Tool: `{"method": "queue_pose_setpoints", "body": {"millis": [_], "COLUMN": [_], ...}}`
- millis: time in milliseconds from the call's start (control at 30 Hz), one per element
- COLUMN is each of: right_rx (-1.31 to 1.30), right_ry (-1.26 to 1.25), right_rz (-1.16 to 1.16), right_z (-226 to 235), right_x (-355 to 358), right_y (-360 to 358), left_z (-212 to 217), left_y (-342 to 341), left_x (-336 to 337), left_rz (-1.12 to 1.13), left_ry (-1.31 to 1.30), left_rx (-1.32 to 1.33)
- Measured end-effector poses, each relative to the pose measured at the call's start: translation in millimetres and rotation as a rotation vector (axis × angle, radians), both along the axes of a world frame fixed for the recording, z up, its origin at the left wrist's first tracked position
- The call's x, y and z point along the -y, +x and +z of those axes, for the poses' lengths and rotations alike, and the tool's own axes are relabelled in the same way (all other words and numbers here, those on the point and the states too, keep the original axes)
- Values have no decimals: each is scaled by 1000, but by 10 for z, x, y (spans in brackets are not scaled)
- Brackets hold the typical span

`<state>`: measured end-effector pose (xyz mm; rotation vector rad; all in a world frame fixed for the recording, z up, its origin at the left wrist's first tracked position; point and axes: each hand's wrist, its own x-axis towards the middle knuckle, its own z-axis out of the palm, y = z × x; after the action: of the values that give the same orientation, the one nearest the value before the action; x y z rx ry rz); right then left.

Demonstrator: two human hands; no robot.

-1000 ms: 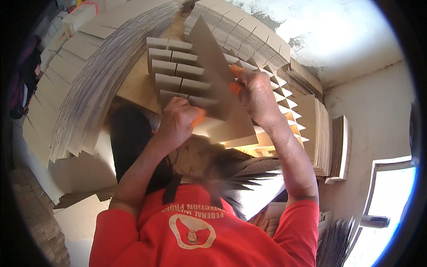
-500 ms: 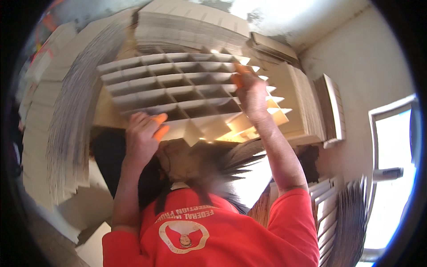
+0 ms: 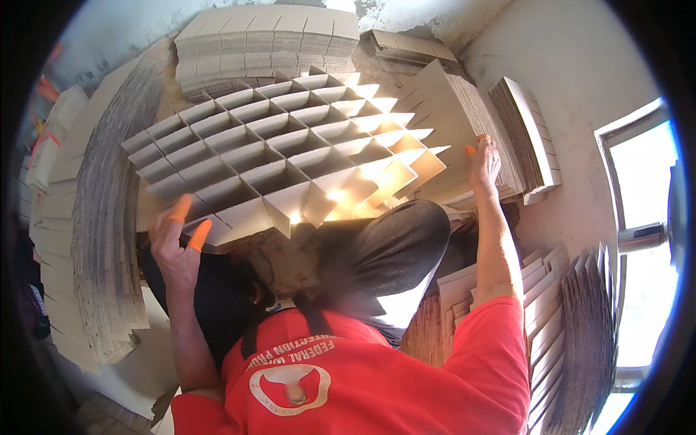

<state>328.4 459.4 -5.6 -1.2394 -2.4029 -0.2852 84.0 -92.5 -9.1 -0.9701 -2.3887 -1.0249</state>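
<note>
A cardboard divider grid (image 3: 275,152) of slotted strips lies spread open into many cells over my lap. My left hand (image 3: 174,243), with orange covers on the fingertips, is at the grid's near left corner, fingers apart and just touching its edge. My right hand (image 3: 484,163), also with orange fingertip covers, is off the grid, resting with its fingers on a leaning stack of flat cardboard strips (image 3: 464,109) to the right. My knee in dark trousers (image 3: 395,246) sits under the grid's near edge.
Stacks of slotted cardboard strips surround me: a tall curved pile on the left (image 3: 101,217), one at the back (image 3: 268,43), more at the lower right (image 3: 573,312). A bright window (image 3: 641,217) is on the right wall.
The folded grid has been pulled out into a full open lattice. My right hand has let go of it and moved right onto the strip stack. My left hand dropped to the near left corner.
</note>
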Motion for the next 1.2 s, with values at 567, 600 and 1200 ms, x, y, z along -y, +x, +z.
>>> {"method": "queue_pose_setpoints", "body": {"millis": [567,600,1200], "right_rx": [-904,-787,-544], "right_ry": [-467,-521,-776], "right_rz": [897,937,1315], "right_z": [1704,1735,1456], "right_x": [2085,2278,3224], "right_y": [-1182,-1230,-1784], "left_z": [55,17,-123], "left_y": [41,35,19], "left_x": [214,226,214], "left_rz": [-6,-22,-120], "left_ry": [114,153,267], "left_rx": [283,309,251]}}
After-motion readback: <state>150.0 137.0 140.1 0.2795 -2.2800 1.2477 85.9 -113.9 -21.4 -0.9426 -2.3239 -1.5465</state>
